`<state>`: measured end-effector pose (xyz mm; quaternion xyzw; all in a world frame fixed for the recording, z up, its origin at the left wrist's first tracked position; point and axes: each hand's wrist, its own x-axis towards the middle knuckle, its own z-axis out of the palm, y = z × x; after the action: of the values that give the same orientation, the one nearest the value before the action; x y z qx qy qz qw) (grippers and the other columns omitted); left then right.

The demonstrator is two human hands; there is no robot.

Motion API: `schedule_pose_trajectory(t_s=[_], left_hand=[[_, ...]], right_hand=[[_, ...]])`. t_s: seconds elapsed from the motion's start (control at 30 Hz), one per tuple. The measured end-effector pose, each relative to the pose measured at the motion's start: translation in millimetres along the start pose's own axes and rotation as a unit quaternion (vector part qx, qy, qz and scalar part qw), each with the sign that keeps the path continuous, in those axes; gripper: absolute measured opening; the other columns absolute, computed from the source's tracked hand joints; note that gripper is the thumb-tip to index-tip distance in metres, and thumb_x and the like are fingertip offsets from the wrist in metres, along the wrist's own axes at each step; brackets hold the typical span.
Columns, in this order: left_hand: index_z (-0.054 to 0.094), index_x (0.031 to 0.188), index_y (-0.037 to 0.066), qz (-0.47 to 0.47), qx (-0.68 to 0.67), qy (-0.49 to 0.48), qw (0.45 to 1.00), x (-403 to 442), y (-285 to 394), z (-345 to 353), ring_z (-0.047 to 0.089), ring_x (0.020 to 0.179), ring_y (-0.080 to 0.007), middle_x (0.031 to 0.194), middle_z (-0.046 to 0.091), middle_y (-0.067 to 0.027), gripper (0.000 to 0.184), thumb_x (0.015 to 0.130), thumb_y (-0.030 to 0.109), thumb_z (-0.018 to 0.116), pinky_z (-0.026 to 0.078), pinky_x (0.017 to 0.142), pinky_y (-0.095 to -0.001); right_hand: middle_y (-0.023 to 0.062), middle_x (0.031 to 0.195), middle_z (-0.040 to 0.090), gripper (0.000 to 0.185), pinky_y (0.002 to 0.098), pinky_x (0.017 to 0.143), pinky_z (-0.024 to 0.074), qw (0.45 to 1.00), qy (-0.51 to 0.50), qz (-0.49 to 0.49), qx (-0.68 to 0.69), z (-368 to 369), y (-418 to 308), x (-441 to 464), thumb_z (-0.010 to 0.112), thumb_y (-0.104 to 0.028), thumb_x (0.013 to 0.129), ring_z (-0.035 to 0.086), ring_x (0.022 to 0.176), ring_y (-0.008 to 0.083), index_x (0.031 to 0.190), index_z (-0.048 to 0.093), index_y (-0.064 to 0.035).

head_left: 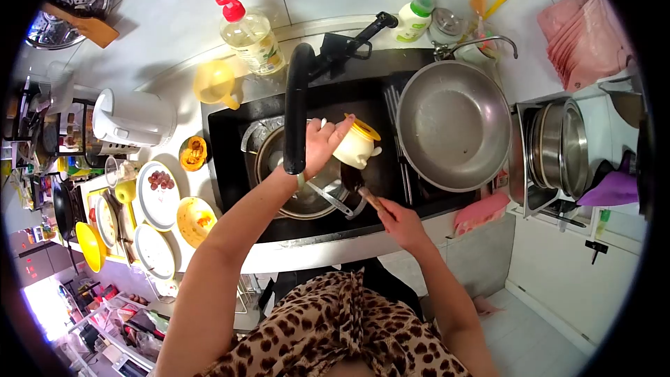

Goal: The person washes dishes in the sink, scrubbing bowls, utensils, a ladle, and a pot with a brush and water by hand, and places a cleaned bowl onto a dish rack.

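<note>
Leopard-print top (349,324) at lower frame, my left hand (322,145) grips a cream cup (354,149) mid-frame; my right (401,227) clasps a wooden-handled tool (373,200) slanting up-left toward it.

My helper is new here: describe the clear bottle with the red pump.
Start at the black sink. Behind its left half, right of the translucent yellow plastic jug, stands a clear plastic bottle. Its red pump top sets it apart from the jug.
</note>
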<state>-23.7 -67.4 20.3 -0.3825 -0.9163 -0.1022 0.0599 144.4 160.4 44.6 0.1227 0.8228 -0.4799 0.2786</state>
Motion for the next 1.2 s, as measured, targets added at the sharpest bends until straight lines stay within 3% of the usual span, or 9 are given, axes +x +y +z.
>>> schedule_pose_trajectory(t_s=[0.27,0.33,0.4,0.47,0.53,0.8,0.97,1.1,1.2], left_hand=[[0.038,0.141,0.010,-0.029,-0.159,0.133,0.978,-22.0,-15.4,-15.1,0.054,0.076,-0.0302,0.088,0.058,-0.0126,0.067,0.077,-0.005,0.054,0.046,0.072,-0.0361],[0.041,0.134,0.009,-0.148,-0.215,0.201,0.944,-38.8,-4.2,8.3,0.056,0.082,-0.0387,0.087,0.060,-0.0204,0.046,0.091,0.019,0.051,0.047,0.076,-0.0412],[0.046,0.127,0.008,-0.319,-0.480,0.166,0.800,-57.9,11.4,34.5,0.058,0.073,-0.0280,0.085,0.060,-0.0129,0.039,0.092,0.020,0.054,0.049,0.070,-0.0355],[0.052,0.120,0.005,-0.488,-0.730,0.030,0.478,-69.7,23.7,14.7,0.056,0.070,-0.0139,0.088,0.059,-0.0023,0.033,0.091,0.015,0.062,0.050,0.067,-0.0294],[0.054,0.104,0.008,-0.500,-0.782,0.025,0.370,-77.8,30.0,3.3,0.052,0.062,-0.0104,0.076,0.054,0.0001,0.023,0.090,0.023,0.064,0.049,0.062,-0.0265],[0.039,0.127,0.012,-0.475,-0.750,0.019,0.459,-93.4,39.0,-5.7,0.049,0.063,-0.0053,0.086,0.053,0.0014,0.041,0.090,0.015,0.058,0.044,0.055,-0.0194],[0.021,0.144,0.006,-0.416,-0.648,0.104,0.630,-96.1,59.0,16.9,0.061,0.079,-0.0207,0.107,0.060,-0.0118,0.071,0.085,0.008,0.059,0.049,0.070,-0.0301],[0.015,0.146,0.006,-0.426,-0.552,0.141,0.702,-96.9,68.6,13.9,0.063,0.092,-0.0369,0.108,0.060,-0.0242,0.077,0.083,0.011,0.060,0.049,0.082,-0.0386],[0.018,0.146,0.004,-0.436,-0.546,0.109,0.707,-91.5,66.4,-8.5,0.060,0.101,-0.0261,0.120,0.055,-0.0192,0.075,0.084,0.002,0.060,0.047,0.087,-0.0321]], right_hand=[[0.0139,0.087,0.066,0.034,0.0427,0.064,0.0521,0.952,0.031,-0.143,-0.269,37.2,-20.9,25.2,0.053,-0.023,0.089,0.064,0.074,0.0325,0.122,0.055,-0.0121],[0.0148,0.086,0.065,0.033,0.0421,0.063,0.0525,0.934,0.034,-0.165,-0.314,50.5,-14.7,42.2,0.052,-0.021,0.089,0.065,0.072,0.0320,0.122,0.055,-0.0123],[0.0155,0.094,0.065,0.039,0.0407,0.065,0.0532,0.919,0.004,-0.135,-0.370,61.5,-20.2,56.8,0.054,-0.020,0.088,0.065,0.077,0.0317,0.126,0.053,-0.0135],[0.0169,0.096,0.063,0.039,0.0404,0.066,0.0532,0.907,-0.019,-0.122,-0.403,66.6,-23.5,64.7,0.054,-0.020,0.088,0.065,0.080,0.0312,0.127,0.053,-0.0133],[0.0189,0.092,0.061,0.035,0.0411,0.067,0.0525,0.901,-0.036,-0.127,-0.413,70.5,-24.8,68.3,0.051,-0.021,0.090,0.064,0.080,0.0304,0.123,0.055,-0.0117],[0.0063,0.118,0.060,0.056,0.0344,0.093,0.0400,0.959,-0.070,0.068,0.266,10.2,-82.2,89.9,0.043,-0.050,0.095,0.054,0.114,0.0215,0.135,0.045,-0.0111],[0.0207,0.107,0.064,0.048,0.0357,0.086,0.0484,0.991,0.044,-0.108,-0.070,39.9,-62.9,125.6,0.063,-0.014,0.079,0.063,0.100,0.0312,0.123,0.052,-0.0006],[0.0201,0.094,0.066,0.034,0.0356,0.077,0.0493,0.992,0.118,-0.035,-0.027,52.4,-69.2,127.4,0.061,-0.018,0.084,0.065,0.089,0.0310,0.111,0.059,0.0015],[0.0138,0.078,0.067,0.035,0.0319,0.054,0.0511,0.988,0.145,0.012,0.044,53.5,-73.7,122.6,0.061,-0.030,0.089,0.067,0.068,0.0216,0.103,0.064,0.0024]])
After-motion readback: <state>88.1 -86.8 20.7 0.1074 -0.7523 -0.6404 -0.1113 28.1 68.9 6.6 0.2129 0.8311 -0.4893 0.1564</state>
